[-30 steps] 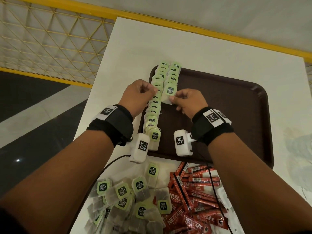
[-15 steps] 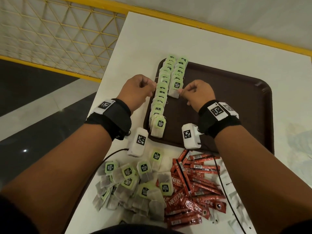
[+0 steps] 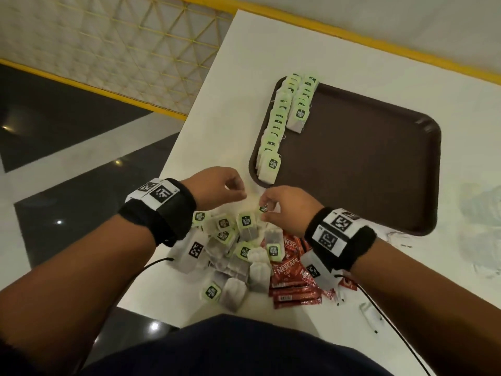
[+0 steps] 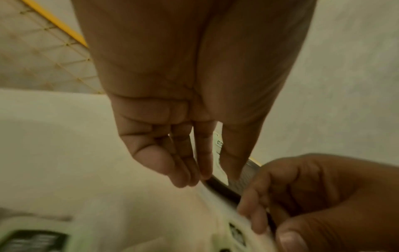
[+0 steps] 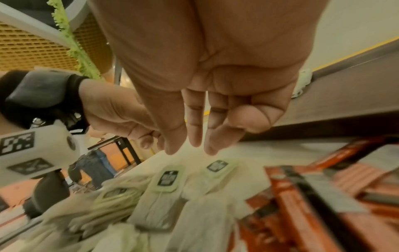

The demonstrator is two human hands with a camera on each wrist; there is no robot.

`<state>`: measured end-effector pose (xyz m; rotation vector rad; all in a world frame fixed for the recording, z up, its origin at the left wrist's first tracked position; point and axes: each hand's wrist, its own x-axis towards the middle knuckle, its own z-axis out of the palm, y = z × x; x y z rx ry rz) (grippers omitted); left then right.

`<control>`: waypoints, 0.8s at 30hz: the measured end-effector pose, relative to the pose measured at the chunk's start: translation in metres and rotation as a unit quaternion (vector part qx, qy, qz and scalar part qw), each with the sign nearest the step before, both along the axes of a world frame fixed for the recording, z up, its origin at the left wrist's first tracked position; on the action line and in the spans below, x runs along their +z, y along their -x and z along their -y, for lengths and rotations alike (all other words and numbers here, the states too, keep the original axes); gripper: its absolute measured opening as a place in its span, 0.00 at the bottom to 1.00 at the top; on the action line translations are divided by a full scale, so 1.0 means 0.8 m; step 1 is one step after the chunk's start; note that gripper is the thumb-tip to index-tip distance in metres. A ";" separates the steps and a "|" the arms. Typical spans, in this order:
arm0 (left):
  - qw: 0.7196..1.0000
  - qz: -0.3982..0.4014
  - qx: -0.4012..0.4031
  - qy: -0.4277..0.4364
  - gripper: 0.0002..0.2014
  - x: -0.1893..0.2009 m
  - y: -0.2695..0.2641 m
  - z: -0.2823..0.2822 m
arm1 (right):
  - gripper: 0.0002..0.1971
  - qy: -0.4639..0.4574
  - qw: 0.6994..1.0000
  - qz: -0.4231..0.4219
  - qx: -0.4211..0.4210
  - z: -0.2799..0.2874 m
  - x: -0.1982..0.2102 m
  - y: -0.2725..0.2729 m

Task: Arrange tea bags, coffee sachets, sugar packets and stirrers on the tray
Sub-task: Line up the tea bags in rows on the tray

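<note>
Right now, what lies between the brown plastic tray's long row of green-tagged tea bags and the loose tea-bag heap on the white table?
Head view: the tray rim, bare table, then the left hand and right hand above the heap.

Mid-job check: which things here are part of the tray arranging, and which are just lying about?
Part of the job:
- tray
- tea bag rows already on it
- loose tea bags on the table
- coffee sachets beside them

Not part of it:
- black cable
- wrist camera
- yellow lattice railing
</note>
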<state>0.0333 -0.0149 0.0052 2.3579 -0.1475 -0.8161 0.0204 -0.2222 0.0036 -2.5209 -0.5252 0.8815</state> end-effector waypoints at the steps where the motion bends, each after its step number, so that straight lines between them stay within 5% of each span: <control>1: 0.999 -0.004 -0.028 -0.033 0.11 0.000 0.006 -0.005 | 0.16 0.000 1.000 0.007 0.012 -0.007 -0.001 0.005; 6: 0.987 -0.023 -0.093 -0.132 0.19 -0.004 0.028 -0.022 | 0.23 0.048 0.997 0.030 0.056 -0.040 -0.013 0.014; 11: 0.975 -0.036 -0.121 -0.184 0.24 -0.009 0.044 -0.017 | 0.14 0.082 0.993 0.040 0.077 -0.050 -0.022 0.013; 15: 0.979 -0.032 -0.099 -0.175 0.26 -0.019 0.052 -0.015 | 0.06 0.063 0.996 0.023 0.052 -0.048 -0.018 0.012; 24: 0.982 -0.030 -0.104 -0.155 0.29 -0.018 0.061 -0.012 | 0.05 0.013 1.000 0.013 -0.012 -0.032 -0.008 0.023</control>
